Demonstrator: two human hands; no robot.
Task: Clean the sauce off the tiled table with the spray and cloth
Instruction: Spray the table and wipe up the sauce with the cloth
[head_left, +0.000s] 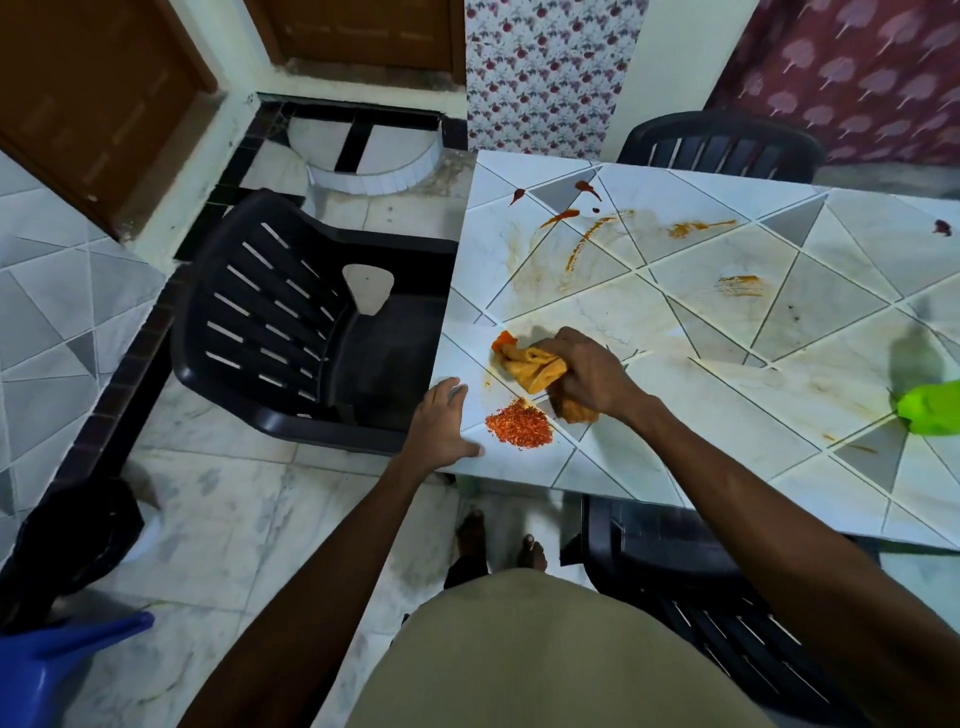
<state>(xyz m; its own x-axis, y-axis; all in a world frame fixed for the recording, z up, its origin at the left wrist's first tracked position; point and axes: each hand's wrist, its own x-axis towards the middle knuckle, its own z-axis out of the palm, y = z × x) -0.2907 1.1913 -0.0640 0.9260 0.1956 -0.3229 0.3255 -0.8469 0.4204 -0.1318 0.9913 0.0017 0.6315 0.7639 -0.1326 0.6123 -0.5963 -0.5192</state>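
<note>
Orange and stained, the cloth (535, 366) is bunched up in the right hand (589, 376), which squeezes it on the tiled table (727, 395) near the corner, just past a pile of red flakes (518, 429). It looks soft and light, best held in a fist. The left hand (441, 434) lies spread flat on the table edge; sauce streaks (587, 244) sit farther back

The green plastic spray bottle (930, 410) is blurred and cut off by the right edge, and the right hand (587, 374) hides part of the bunched orange-stained cloth (535, 366).
</note>
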